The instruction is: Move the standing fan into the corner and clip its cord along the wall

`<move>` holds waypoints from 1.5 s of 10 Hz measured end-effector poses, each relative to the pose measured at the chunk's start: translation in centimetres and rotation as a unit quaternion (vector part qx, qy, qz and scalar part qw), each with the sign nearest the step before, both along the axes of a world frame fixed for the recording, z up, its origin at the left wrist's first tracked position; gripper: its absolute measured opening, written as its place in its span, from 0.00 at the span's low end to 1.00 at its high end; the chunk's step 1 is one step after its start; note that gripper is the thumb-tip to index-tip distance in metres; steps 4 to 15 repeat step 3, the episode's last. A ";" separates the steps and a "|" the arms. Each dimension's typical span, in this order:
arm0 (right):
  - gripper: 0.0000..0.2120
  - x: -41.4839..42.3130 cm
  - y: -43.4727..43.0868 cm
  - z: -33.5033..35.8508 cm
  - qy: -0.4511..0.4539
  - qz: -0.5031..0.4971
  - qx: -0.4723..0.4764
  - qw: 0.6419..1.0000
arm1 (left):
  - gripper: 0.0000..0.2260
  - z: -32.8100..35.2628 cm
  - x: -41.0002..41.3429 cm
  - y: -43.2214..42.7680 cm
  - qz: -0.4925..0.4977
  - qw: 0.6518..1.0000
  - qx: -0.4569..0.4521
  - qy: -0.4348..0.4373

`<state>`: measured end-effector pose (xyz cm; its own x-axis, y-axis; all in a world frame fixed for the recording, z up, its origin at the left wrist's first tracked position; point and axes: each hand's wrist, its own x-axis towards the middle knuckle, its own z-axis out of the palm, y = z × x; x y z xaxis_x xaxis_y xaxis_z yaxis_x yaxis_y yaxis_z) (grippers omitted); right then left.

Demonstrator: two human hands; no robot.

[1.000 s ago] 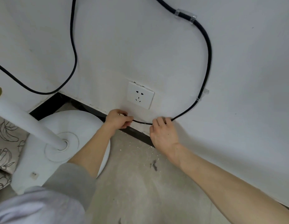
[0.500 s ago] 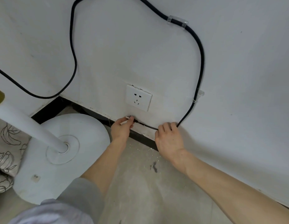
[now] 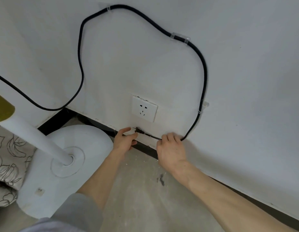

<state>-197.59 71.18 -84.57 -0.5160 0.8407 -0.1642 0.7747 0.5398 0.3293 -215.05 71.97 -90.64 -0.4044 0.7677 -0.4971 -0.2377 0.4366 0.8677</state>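
Far to the left of both hands stands the fan: its white round base [image 3: 65,164] sits on the concrete floor [image 3: 142,198] in the corner, with the white pole [image 3: 35,139] rising up and left from it. A small sticker on the base is too small to read. Left of the base lies patterned fabric [image 3: 8,161] with drawn leaves.

The left hand [image 3: 124,139], its bare forearm reaching up from a grey sleeve [image 3: 75,213], is held low against the wall [image 3: 245,97] just above the black skirting. Its thumb and fingers are drawn together at the black plug [image 3: 138,130]; whether they actually touch it cannot be told. Straight above this hand is the white socket [image 3: 144,108], bearing no readable writing.

The right hand [image 3: 172,149], forearm stretched in from the lower right, lies palm to the wall, fingers curled over the thin end of the black cord [image 3: 204,72], pressing it there. From that hand the cord climbs to the right, through clear clips [image 3: 179,37], loops over the socket and drops left toward the fan.
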 end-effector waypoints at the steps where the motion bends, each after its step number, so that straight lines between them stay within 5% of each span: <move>1: 0.12 0.0 -0.5 0.2 0.044 -0.010 -0.003 0.999 | 0.20 -0.1 -0.3 -0.5 -0.028 0.997 -0.016 0.075; 3: 0.20 -0.5 1.9 3.5 0.199 -0.046 -0.236 0.950 | 0.20 1.4 -1.2 -1.8 -0.105 0.926 -0.013 0.363; 15: 0.20 -0.5 1.9 3.5 0.199 -0.046 -0.236 0.950 | 0.20 1.4 -1.2 -1.8 -0.105 0.926 -0.013 0.363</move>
